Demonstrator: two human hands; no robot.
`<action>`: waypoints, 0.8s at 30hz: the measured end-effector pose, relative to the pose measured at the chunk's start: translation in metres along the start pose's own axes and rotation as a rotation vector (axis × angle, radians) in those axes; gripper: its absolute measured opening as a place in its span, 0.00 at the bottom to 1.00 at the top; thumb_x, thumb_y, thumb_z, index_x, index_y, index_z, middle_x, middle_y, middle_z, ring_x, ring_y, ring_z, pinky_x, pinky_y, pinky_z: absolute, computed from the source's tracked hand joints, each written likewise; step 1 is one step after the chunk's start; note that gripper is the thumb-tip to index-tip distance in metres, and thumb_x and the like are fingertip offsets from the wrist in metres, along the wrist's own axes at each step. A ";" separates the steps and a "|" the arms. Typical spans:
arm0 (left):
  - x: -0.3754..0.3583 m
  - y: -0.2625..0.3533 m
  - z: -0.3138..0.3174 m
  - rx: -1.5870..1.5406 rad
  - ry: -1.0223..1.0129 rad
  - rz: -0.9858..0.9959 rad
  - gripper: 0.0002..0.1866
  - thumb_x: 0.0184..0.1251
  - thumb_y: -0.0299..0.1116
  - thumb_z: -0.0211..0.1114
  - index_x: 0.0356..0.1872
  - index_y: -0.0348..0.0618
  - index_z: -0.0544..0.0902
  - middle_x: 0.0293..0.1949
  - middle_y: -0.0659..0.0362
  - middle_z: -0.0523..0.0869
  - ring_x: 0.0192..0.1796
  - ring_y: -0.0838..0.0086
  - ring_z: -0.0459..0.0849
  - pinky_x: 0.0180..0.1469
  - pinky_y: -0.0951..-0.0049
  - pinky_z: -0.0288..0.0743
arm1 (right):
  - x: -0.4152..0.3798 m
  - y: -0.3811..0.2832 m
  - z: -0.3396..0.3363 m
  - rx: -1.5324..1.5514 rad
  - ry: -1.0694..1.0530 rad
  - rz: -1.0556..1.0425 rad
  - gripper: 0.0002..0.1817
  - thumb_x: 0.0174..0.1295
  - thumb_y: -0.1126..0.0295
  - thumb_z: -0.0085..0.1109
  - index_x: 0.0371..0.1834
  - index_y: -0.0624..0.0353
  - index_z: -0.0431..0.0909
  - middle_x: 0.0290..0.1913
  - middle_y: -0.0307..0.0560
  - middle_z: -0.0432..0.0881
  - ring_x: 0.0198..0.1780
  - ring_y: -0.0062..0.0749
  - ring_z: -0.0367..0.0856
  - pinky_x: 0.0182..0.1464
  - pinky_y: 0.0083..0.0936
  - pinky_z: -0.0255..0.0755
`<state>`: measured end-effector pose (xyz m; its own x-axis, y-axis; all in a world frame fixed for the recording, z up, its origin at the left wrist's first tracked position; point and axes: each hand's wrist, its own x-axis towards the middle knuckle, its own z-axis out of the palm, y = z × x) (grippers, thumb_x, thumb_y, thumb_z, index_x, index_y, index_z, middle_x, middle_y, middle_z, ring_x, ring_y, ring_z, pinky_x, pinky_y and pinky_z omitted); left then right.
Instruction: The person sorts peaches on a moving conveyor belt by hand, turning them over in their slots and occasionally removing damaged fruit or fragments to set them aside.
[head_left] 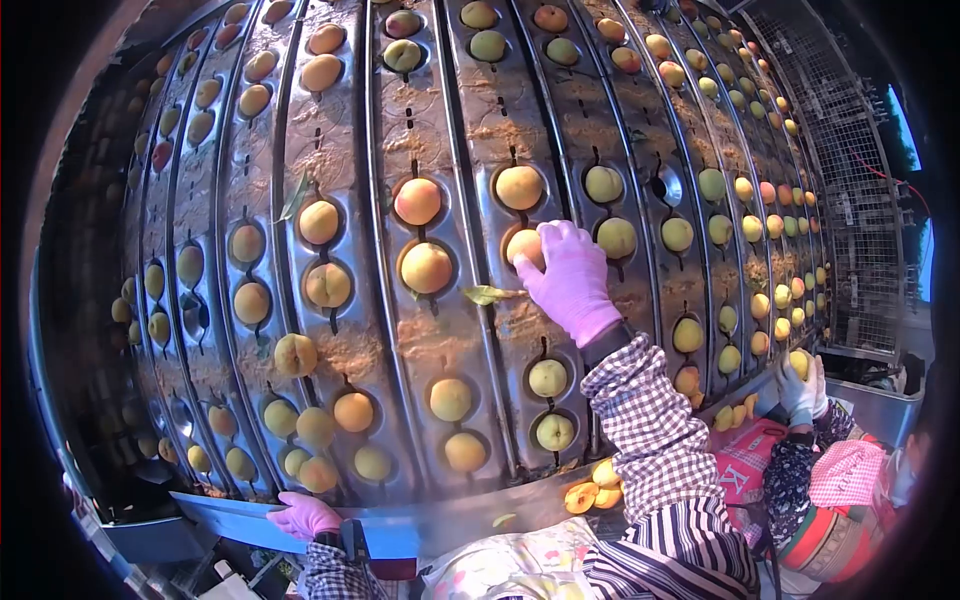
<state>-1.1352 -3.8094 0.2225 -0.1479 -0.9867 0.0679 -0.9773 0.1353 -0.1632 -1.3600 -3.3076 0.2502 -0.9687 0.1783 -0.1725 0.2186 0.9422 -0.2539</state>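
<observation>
My right hand (568, 282), in a purple glove, reaches over the metal conveyor and has its fingers curled round a yellow-orange peach (523, 247). That peach lies in the lower cup of a pair, with another peach (519, 187) in the cup above. A green leaf (490, 295) lies just to the left of the wrist. My left hand (305, 516), gloved in purple too, rests at the conveyor's front metal edge (385, 530), fingers extended and holding no fruit. Several peaches, one of them (318, 474), lie on the metal just beyond it.
Slatted metal plates (420, 340) carry rows of peaches in paired cups. Loose peaches, such as one (296, 355), sit outside the cups. Cut peach pieces (590, 497) lie by the front edge. At right, a co-worker's white-gloved hand (797, 393) holds a peach near a wire-mesh guard (850, 220).
</observation>
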 end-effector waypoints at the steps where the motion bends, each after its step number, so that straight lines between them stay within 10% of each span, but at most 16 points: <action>1: 0.004 -0.002 0.005 -0.001 0.009 -0.002 0.40 0.79 0.59 0.46 0.78 0.36 0.60 0.74 0.42 0.69 0.76 0.50 0.67 0.76 0.53 0.62 | -0.003 0.001 0.009 0.063 0.088 -0.036 0.23 0.59 0.56 0.69 0.54 0.57 0.80 0.55 0.51 0.81 0.57 0.48 0.80 0.58 0.45 0.74; 24: -0.001 -0.001 0.009 -0.018 0.027 0.038 0.40 0.80 0.58 0.47 0.79 0.34 0.57 0.75 0.40 0.66 0.77 0.50 0.66 0.78 0.54 0.61 | -0.012 0.017 0.017 0.111 0.128 -0.210 0.32 0.55 0.64 0.71 0.65 0.52 0.74 0.67 0.47 0.75 0.66 0.48 0.74 0.69 0.46 0.68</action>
<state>-1.1324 -3.8096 0.2143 -0.1888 -0.9781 0.0881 -0.9734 0.1746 -0.1484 -1.3423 -3.2984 0.2313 -0.9996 0.0235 0.0148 0.0162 0.9266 -0.3757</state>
